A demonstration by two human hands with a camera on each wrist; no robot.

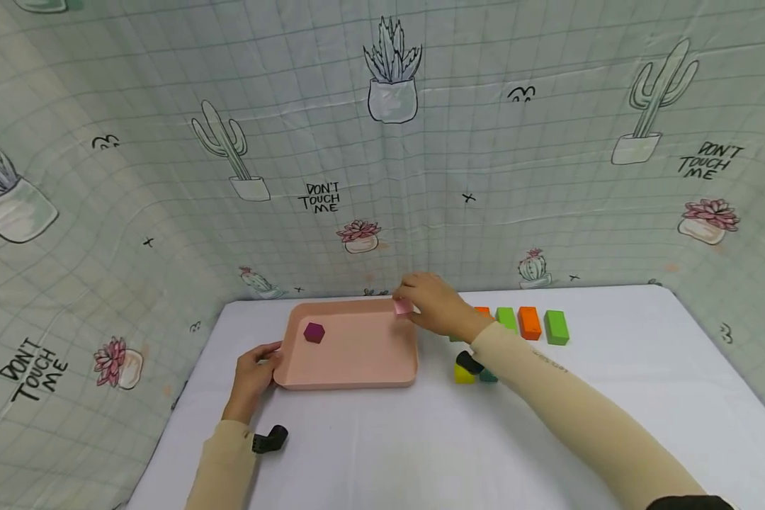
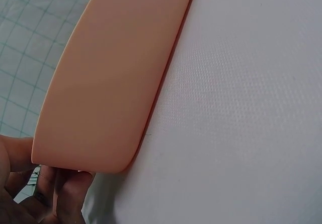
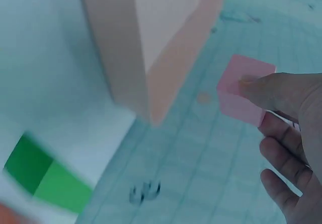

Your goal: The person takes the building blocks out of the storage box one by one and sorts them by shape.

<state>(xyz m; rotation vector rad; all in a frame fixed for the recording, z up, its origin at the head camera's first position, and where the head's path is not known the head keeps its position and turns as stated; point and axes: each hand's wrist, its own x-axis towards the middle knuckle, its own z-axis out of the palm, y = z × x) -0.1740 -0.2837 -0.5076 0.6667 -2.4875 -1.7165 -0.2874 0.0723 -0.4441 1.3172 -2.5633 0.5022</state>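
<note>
A shallow pink tray sits on the white table in the head view. My left hand grips its left end; in the left wrist view, the fingers curl against the end wall below the rim. Above the tray's far right corner, my right hand pinches a pink cube between thumb and fingers. The cube is clear of the tray rim in the right wrist view. A dark purple block lies inside the tray, towards its left.
Right of the tray stand orange blocks and green blocks, some partly behind my right forearm. Nearer lie a yellow block and a dark green block. A patterned cloth hangs behind the white table.
</note>
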